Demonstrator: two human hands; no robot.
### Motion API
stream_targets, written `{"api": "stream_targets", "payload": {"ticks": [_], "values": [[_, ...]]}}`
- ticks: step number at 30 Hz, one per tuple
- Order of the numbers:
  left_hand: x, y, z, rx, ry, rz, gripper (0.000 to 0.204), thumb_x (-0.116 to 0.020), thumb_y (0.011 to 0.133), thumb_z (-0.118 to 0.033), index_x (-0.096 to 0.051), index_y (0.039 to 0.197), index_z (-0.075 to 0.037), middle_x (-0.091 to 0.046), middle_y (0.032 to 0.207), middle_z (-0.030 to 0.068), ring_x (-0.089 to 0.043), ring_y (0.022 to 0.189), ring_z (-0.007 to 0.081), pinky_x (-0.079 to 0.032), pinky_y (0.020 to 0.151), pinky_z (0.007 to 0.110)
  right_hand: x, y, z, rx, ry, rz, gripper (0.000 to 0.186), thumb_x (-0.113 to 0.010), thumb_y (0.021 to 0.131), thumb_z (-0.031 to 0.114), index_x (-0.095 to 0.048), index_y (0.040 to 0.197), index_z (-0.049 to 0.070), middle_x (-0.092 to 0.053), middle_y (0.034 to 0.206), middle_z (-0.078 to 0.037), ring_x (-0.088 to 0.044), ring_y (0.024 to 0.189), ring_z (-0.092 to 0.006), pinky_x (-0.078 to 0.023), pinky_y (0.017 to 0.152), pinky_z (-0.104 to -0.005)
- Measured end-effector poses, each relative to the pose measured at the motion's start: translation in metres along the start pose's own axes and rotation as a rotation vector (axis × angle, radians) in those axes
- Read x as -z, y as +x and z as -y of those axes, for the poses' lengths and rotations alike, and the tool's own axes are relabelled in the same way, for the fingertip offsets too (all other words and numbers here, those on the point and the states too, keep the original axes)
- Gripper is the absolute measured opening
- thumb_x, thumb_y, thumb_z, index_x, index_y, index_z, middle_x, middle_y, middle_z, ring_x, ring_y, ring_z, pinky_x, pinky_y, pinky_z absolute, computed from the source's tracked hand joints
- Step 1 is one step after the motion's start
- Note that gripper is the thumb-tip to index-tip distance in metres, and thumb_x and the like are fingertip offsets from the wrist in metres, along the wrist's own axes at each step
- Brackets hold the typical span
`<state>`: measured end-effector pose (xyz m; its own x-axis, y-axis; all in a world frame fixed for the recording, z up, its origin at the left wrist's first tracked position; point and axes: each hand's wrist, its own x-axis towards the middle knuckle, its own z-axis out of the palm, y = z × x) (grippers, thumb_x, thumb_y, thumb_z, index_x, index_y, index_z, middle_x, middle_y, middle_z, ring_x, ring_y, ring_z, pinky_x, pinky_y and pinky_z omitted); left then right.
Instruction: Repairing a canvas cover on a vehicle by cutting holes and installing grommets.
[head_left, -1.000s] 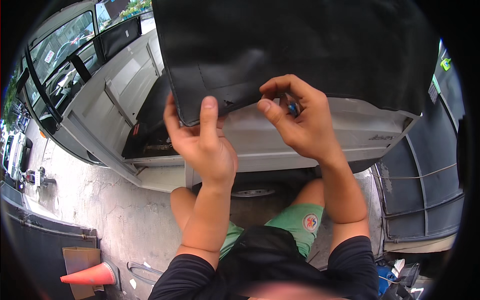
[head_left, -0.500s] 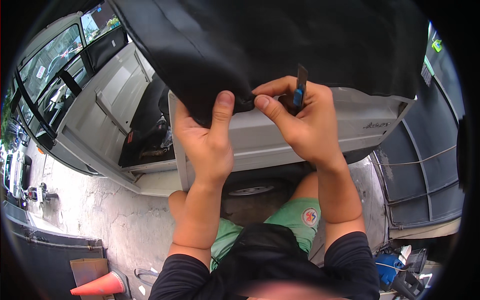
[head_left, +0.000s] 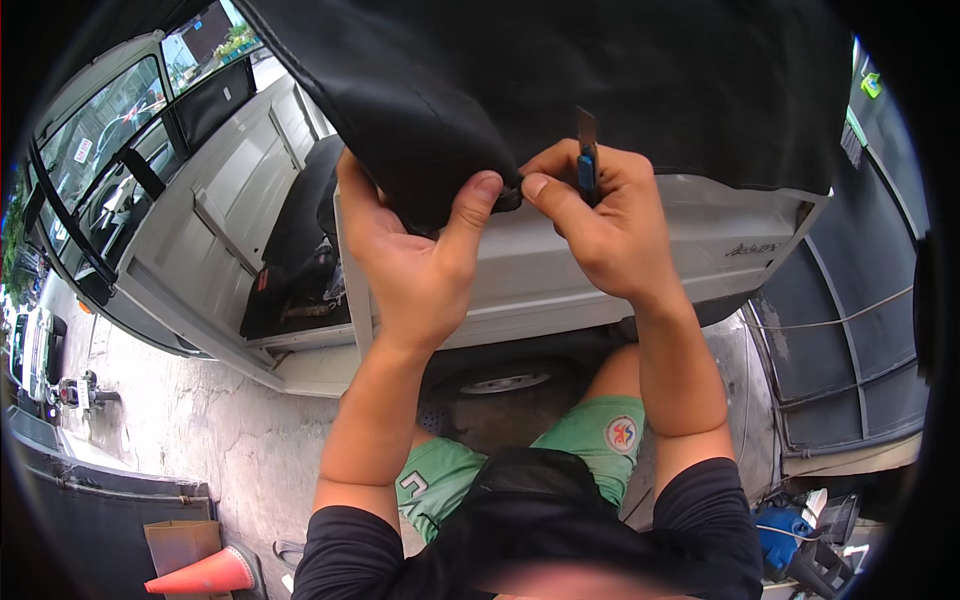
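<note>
A black leather-like cover [head_left: 640, 90] hangs over the white side of a vehicle [head_left: 600, 260]. My left hand [head_left: 415, 260] is closed on the cover's lower corner, its thumb on the near face and its fingers partly hidden behind. At the same folded edge, the thumb and forefinger of my right hand [head_left: 615, 220] pinch right beside the left thumb. That right hand also keeps a utility knife [head_left: 587, 165] with a blue part, its blade pointing up and away from the cover's corner. What exactly lies between the pinching fingertips is too small to make out.
An open doorway with a dark floor mat [head_left: 295, 290] lies to the left, below a raised windowed panel [head_left: 115, 110]. A dark metal gate [head_left: 840, 300] stands at right. An orange traffic cone [head_left: 205, 573] is at lower left, blue equipment [head_left: 785, 535] at lower right.
My left hand has shifted slightly right along the cover's edge, its thumb now closer to the right fingertips. The right hand and knife have moved a little left.
</note>
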<state>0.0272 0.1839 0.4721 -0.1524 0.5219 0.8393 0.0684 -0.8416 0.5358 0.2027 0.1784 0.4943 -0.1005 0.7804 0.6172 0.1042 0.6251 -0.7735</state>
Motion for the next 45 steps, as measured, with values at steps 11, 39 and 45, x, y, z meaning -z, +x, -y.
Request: {"api": "stream_targets", "payload": {"ticks": [11, 39, 45], "values": [[0.008, 0.037, 0.013, -0.736, 1.208, 0.383, 0.043, -0.062, 0.101, -0.056, -0.075, 0.135, -0.033, -0.057, 0.160, -0.0123, -0.003, 0.166, 0.0435, 0.021, 0.124, 0.066, 0.017, 0.018, -0.027, 0.005, 0.163, -0.077, 0.014, -0.065, 0.092, 0.006, -0.070, 0.083, -0.003, -0.057, 0.068, 0.006, -0.047, 0.065, -0.0032, -0.037, 0.057, -0.0256], [-0.010, 0.117, -0.026, -0.650, 0.921, 1.043, 0.006, -0.070, 0.097, -0.014, -0.069, 0.099, -0.010, -0.064, 0.097, 0.0040, -0.060, 0.112, 0.0232, -0.029, 0.103, 0.050, 0.023, 0.019, -0.023, 0.104, -0.109, -0.069, 0.012, -0.067, 0.097, 0.011, -0.066, 0.091, 0.000, -0.050, 0.067, 0.004, -0.044, 0.063, -0.0056, -0.036, 0.056, -0.0267], [-0.013, 0.108, -0.025, -0.711, 0.975, 0.961, 0.008, -0.073, 0.094, -0.014, -0.067, 0.094, -0.008, -0.064, 0.093, 0.0033, -0.061, 0.105, 0.0226, -0.031, 0.098, 0.047, 0.021, -0.022, -0.011, -0.040, 0.011, -0.185, 0.024, -0.056, 0.108, 0.020, -0.066, 0.110, -0.001, -0.052, 0.083, 0.000, -0.044, 0.071, -0.0079, -0.038, 0.063, -0.0261]]}}
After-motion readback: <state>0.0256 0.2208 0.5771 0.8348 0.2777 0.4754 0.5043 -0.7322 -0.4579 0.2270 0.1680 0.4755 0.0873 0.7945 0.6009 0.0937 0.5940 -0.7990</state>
